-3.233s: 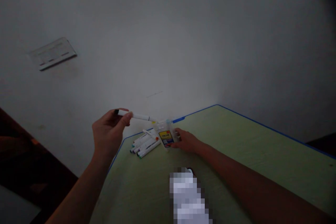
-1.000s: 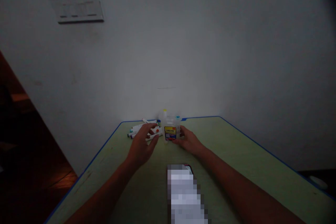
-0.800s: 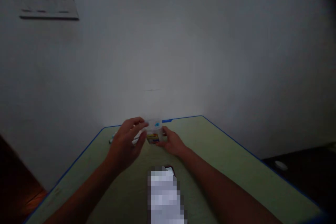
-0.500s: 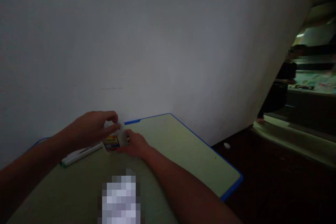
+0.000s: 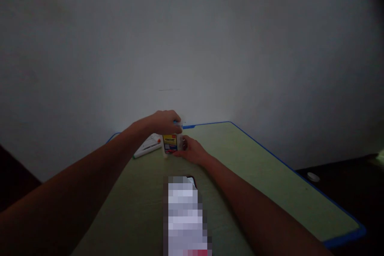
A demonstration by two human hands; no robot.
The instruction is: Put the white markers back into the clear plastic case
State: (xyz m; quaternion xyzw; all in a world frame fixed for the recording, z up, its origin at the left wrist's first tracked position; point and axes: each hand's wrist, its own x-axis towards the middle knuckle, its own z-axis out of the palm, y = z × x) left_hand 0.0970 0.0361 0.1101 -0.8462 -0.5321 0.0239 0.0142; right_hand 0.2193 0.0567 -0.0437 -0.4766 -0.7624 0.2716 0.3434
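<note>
Apparently steadying it, the right hand (image 5: pixel 194 151) is clasping the marker case (image 5: pixel 171 144), the left hand (image 5: pixel 166 122) arching over its top, grip hidden.

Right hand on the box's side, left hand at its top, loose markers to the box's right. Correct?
Not quite: in the head view the markers lie to the left of the box. The right hand on its side and left hand at its top stand.

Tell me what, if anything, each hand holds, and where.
The right hand holds the clear container by its right side. The left hand is over the container's top; whether it grips the blue piece there cannot be told.
</note>
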